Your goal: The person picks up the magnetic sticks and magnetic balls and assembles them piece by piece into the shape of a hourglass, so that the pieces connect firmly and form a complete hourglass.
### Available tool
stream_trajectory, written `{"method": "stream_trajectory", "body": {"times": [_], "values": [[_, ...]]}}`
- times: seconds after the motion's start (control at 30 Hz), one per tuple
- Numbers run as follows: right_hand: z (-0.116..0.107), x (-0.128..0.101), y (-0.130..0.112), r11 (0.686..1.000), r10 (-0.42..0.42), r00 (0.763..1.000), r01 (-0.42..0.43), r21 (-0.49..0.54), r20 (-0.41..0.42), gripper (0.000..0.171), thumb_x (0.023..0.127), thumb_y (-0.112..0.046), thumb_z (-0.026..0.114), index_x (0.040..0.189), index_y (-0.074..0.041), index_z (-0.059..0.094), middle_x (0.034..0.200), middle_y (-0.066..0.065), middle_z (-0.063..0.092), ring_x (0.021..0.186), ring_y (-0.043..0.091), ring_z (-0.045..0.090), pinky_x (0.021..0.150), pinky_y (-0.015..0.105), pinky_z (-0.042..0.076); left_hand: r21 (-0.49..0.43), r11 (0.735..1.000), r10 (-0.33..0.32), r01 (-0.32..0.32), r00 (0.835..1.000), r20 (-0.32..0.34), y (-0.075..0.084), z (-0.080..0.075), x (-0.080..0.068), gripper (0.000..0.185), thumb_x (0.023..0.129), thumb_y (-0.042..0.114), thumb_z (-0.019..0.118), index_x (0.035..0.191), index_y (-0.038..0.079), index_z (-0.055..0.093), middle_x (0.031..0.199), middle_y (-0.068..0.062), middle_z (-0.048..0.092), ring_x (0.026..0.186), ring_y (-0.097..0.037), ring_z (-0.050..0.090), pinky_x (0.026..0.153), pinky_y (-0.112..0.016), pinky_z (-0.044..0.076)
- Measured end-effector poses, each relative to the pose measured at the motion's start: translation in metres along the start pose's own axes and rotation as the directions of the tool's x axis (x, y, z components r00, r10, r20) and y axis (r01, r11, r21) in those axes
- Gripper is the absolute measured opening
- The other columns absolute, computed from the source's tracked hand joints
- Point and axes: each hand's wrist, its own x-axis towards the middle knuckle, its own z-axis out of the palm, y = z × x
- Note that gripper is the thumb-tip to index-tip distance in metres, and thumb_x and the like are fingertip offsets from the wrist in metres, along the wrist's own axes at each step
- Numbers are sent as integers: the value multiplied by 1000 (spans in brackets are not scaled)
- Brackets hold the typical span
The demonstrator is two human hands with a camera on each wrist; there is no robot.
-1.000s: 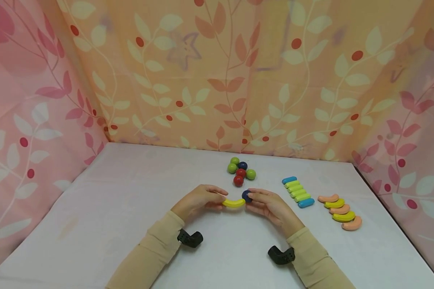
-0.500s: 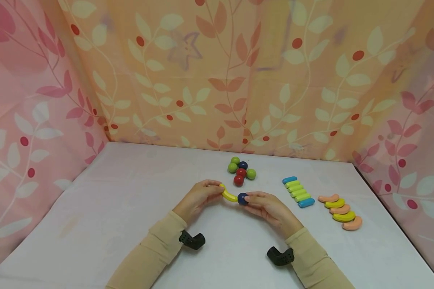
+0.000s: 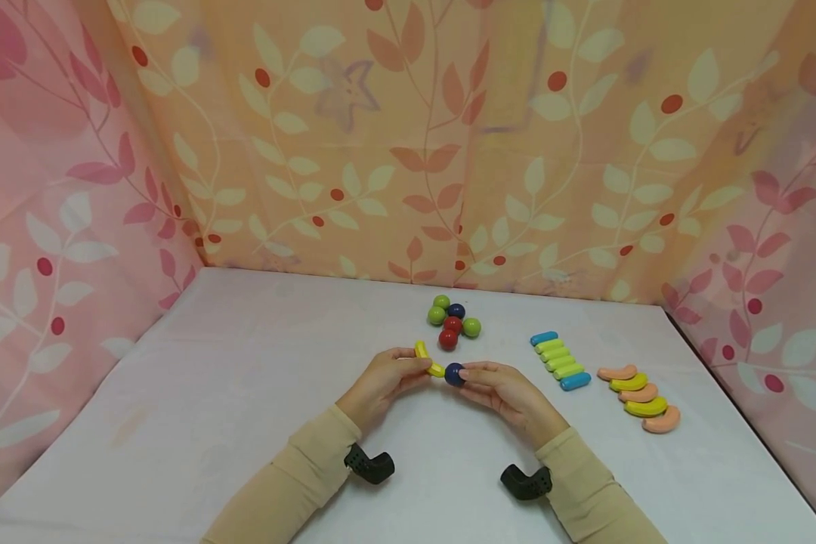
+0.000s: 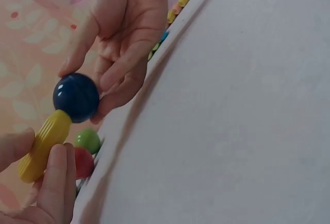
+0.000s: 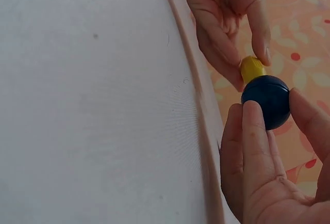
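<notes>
My left hand (image 3: 385, 380) pinches a yellow curved banana-shaped piece (image 4: 45, 144) between thumb and fingers. A dark blue ball (image 5: 267, 101) is held by the thumb and fingertips of my right hand (image 3: 510, 391). One end of the yellow piece meets the ball's side, seen in both wrist views. In the head view, the yellow piece (image 3: 434, 368) slants up and left from the ball (image 3: 454, 374). Both hands are over the middle of the white table, the fingers partly hiding what they hold.
Green, red and dark blue balls (image 3: 452, 325) cluster just beyond the hands. To the right lies a row of blue and green rods (image 3: 559, 361). Farther right are orange and yellow curved pieces (image 3: 642, 400) in a row. Patterned curtains (image 3: 408, 151) rise behind the white table (image 3: 245, 317).
The yellow piece has turned from lying level to slanting steeply, its left end raised. My left hand has shifted its grip lower along it. The ball and right hand have moved slightly left.
</notes>
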Motion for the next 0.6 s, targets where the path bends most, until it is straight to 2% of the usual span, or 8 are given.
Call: {"method": "stream_trajectory", "body": {"times": [0.23,0.47,0.53,0.6], "values": [[2,0,1,1000,3,1000,-3,-6,-7,44,93,-9,68,131,8,52,117,14,69,102,18,71,94,31,56,-34,999,6,-4,999,53,-4,4,-3,54,93,4,67,143,6,47,115,-17,63,95,-18,71,93,-34,57],[3,-1,-1,1000,9,1000,-8,-3,17,50,95,-12,66,137,9,48,115,11,71,100,16,72,94,31,56,-52,998,37,-35,998,41,-6,2,-2,43,92,6,68,131,-3,51,110,-17,66,94,-18,70,92,-36,58],[2,1,-2,1000,-4,1000,4,-2,-2,51,97,-13,64,139,9,46,117,12,71,101,16,72,95,32,56,-40,998,41,-39,999,35,-6,-1,1,41,92,7,68,129,-3,53,112,-17,66,94,-18,70,91,-36,58],[2,4,-4,1000,-23,998,23,-7,-55,51,97,-14,65,139,8,48,120,12,70,102,16,71,96,32,55,-26,999,30,-30,999,19,-5,-4,4,40,92,8,68,128,-2,55,113,-17,65,95,-19,69,90,-35,59]]}}
